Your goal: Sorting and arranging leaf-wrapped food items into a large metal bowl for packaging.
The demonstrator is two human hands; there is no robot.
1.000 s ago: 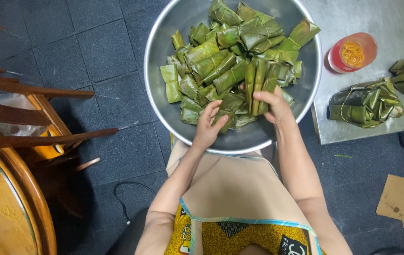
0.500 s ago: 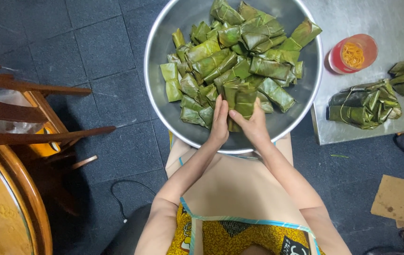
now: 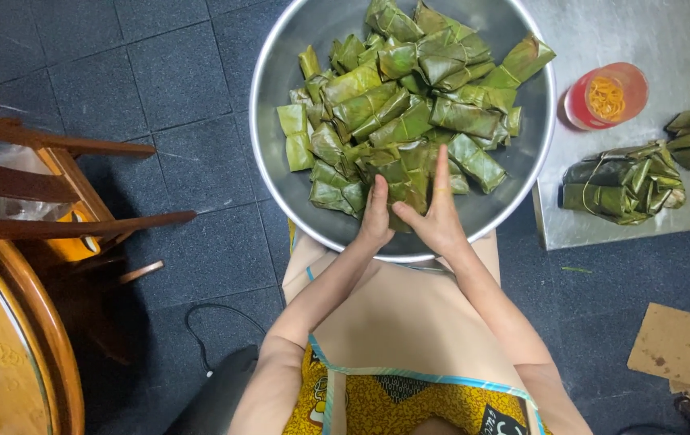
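Left hand and right hand pressed together around leaf parcels at bowl near edge. Bowl remained heaped loose; two tied bundles lay finished.

The scene is lit evenly from above, and the light is bright but soft. A pale glare is seen on the inner wall of the metal bowl and on the steel tray. A dark shadow is cast under the wooden chair on the tiled floor. The picture is sharp in the middle; slight bending of lines is noticed at the edges.
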